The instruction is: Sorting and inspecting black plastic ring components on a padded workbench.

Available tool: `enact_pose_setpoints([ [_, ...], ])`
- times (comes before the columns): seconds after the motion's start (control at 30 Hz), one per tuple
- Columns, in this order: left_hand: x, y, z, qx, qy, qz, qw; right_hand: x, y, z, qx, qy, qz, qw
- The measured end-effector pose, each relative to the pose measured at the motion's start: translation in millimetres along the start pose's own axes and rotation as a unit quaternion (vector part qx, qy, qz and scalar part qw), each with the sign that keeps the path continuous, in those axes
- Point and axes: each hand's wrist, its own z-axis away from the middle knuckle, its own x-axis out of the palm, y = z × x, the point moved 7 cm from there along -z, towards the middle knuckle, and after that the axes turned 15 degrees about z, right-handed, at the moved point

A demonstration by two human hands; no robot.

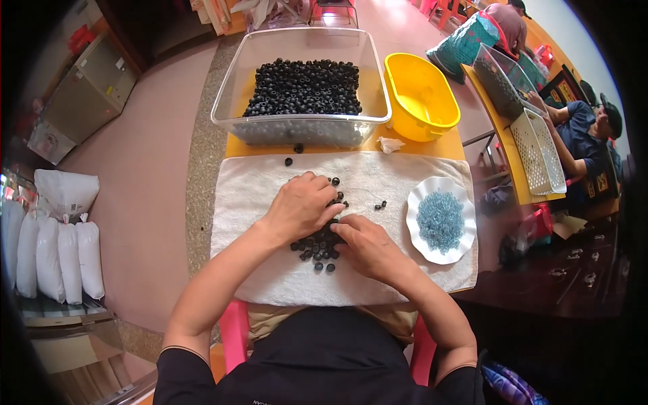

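The left hand (307, 206) and the right hand (368, 246) are close together, with their fingers bent down over a small pile of black ring-shaped beads (317, 250). The fingers hide what is under them, so I cannot tell if either hand is pinching a bead.

The hands are over a fluffy white towel (246, 202). A wide patch of it lies to the left of the left hand, out to the towel's side edge. More towel shows between the right hand and a white wavy-edged plate (413, 223) on the right. Two tiny black beads (381, 205) sit in that space. The towel's near edge is by the person's lap. Ahead of the hands, past the towel's far edge, the front wall of a big clear tub (307, 132) stands across the way. A yellow basin (422, 94) is beside it, ahead and to the right.

The beads in the pile are dark, round and a bit shiny. Some show a hole in the middle. A few have rolled a little apart, toward the person. Lots more like them fill the tub. The plate holds little see-through blue beads (441, 219).
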Motion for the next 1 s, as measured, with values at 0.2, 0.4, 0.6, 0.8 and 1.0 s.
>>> enact_pose_setpoints([
  [0.2, -27.3, -31.0, 7.9, -0.027, 0.144, 0.036, 0.989, -13.4, 17.9, -8.0, 0.029, 0.014, -0.059, 0.998],
  [0.4, -45.1, -67.2, 16.3, -0.1, 0.233, -0.002, 0.967, -44.6, 24.0, -28.3, 0.046, 0.081, -0.014, 0.996],
  [0.6, -34.5, -77.6, 9.1, -0.221, 0.135, 0.074, 0.963, -72.1, 30.0, -52.4, 0.041, 0.128, 0.006, 0.991],
  [0.8, -41.2, -82.6, 1.3, -0.167, 0.273, 0.019, 0.947, -111.8, 23.1, -88.1, -0.001, 0.196, 0.055, 0.979],
  [1.0, -25.1, -70.6, -9.5, -0.163, 0.207, -0.108, 0.959, -123.2, 19.7, -108.5, -0.034, 0.2, 0.053, 0.978],
])
